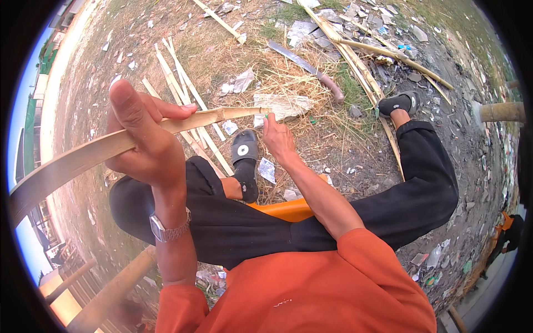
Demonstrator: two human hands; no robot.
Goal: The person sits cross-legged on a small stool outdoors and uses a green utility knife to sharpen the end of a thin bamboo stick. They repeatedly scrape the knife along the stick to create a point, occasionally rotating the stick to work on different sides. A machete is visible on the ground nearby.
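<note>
A long split bamboo strip [83, 158] runs from the lower left up to the middle of the view. My left hand [145, 139] is closed around it near its middle, thumb up, with a metal watch on the wrist. My right hand [277, 137] pinches the strip's far end [244, 112] with the fingertips. I sit on an orange seat [286, 210], in black trousers and an orange shirt, with black sandals [245, 150] [401, 102] on the ground.
A large knife with a reddish handle [308, 67] lies on the dry grass ahead. Several cut bamboo strips [180, 83] lie at the left, longer poles [383, 54] at the back right. Paper scraps and litter cover the ground. Another person in orange [502, 233] stands at the far right.
</note>
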